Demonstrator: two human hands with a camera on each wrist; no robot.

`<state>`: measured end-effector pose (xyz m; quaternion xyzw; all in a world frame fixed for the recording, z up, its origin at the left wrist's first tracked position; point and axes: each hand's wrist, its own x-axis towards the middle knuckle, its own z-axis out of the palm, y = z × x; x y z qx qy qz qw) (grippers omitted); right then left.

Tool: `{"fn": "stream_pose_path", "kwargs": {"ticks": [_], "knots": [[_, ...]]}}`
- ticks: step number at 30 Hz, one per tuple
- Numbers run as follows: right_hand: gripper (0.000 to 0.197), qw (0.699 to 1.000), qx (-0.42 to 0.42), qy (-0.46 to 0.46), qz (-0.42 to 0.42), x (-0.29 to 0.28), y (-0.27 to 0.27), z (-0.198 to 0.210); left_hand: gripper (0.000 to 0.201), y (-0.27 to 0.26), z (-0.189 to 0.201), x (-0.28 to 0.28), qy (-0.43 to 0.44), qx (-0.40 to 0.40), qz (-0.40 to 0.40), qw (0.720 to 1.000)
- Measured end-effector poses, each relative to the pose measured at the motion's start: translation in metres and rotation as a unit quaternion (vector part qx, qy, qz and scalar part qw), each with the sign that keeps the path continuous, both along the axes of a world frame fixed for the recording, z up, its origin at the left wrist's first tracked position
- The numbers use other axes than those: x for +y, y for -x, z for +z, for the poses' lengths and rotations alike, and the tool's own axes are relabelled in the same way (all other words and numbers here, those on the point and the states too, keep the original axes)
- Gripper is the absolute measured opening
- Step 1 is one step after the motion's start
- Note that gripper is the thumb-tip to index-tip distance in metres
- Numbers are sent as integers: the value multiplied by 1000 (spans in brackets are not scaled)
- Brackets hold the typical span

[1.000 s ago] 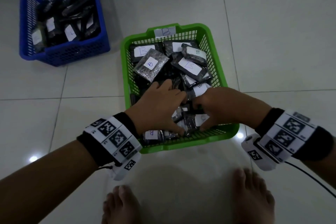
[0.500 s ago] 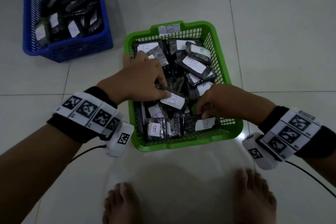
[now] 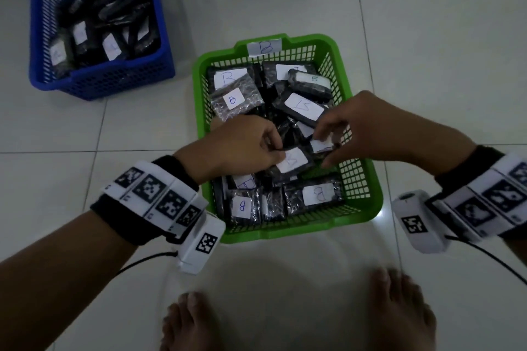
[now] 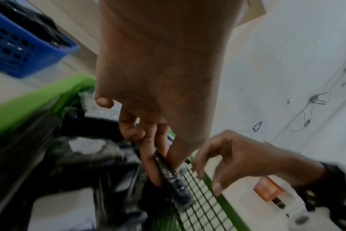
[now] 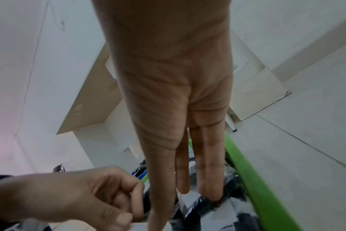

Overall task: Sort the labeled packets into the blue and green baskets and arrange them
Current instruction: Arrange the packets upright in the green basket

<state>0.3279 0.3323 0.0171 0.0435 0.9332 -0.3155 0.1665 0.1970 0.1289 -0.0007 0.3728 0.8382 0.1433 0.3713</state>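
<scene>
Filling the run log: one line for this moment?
left hand pinches B-labelled black packet | right hand open over green plastic basket

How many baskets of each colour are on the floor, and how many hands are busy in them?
blue basket: 1
green basket: 1
hands over the green basket: 2, the left hand, pinching a packet marked B, and the right hand
Total: 2 baskets, 2 hands
</scene>
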Motion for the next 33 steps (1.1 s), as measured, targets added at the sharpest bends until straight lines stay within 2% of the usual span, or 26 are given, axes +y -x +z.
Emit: {"fn": "stream_pose_path", "kwargs": {"ticks": [2,4,7,11,14,17,20,22,24,26,28,31,33], "knots": [[61,999,-14,12,44,-11,0,-3,17,-10,-8,1,-6,-17,-19,1000],[65,995,-1,-11,97,-25,-3,-18,15,-13,-12,-1,-13,-6,-57,998],[54,989,49,-54,127,-35,-4,-32,11,-9,-17,-7,-36,-28,-89,995],[48,988,27,-76,131,-37,0,-30,12,-1,-15,-11,-59,-42,-116,991],[49,988,-24,-97,120,-35,-2,-28,16,4,-10,-9,-86,11,-145,986],[52,975,-115,-151,112,-29,-7,-33,13,11,-5,-9,-119,70,-139,981],[59,966,-127,-194,114,-28,-10,-44,9,15,0,-11,-129,136,-177,966],[55,960,-137,-218,112,-30,-10,-47,17,10,0,-13,-100,188,-244,946],[50,949,-145,-247,130,-33,-10,-46,39,-1,-6,-15,-63,224,-309,922],[48,948,-147,-252,130,-35,-9,-45,63,-15,-16,-18,-39,256,-343,903],[48,956,-134,-232,121,-34,-6,-42,79,-28,-23,-20,-18,283,-361,888],[47,977,-90,-166,102,-34,-4,-39,86,-34,-25,-20,-10,300,-364,882],[49,979,-84,-146,118,-34,-5,-38,88,-31,-22,-18,-8,301,-369,879]]}}
